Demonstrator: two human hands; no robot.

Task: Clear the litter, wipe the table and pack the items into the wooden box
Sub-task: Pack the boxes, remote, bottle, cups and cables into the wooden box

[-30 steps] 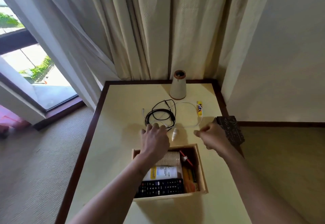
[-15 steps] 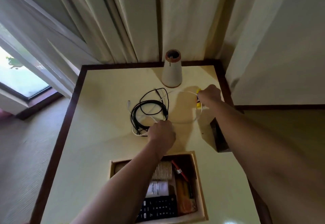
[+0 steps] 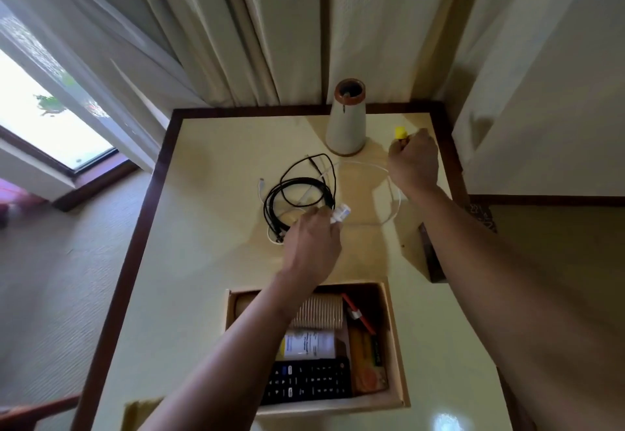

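the box near me is mostly packed, my left hand pinches a white bottle, my right hand grips a yellow tube far right, and the cables lie unpacked beyond the box.

On the table, the wooden box; cable coil behind the box, cone-shaped vessel farther behind; remote control in the box's near end.

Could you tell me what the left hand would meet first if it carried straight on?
Probably the white cable lying just ahead, then the cone-shaped vase, though depth is unclear.
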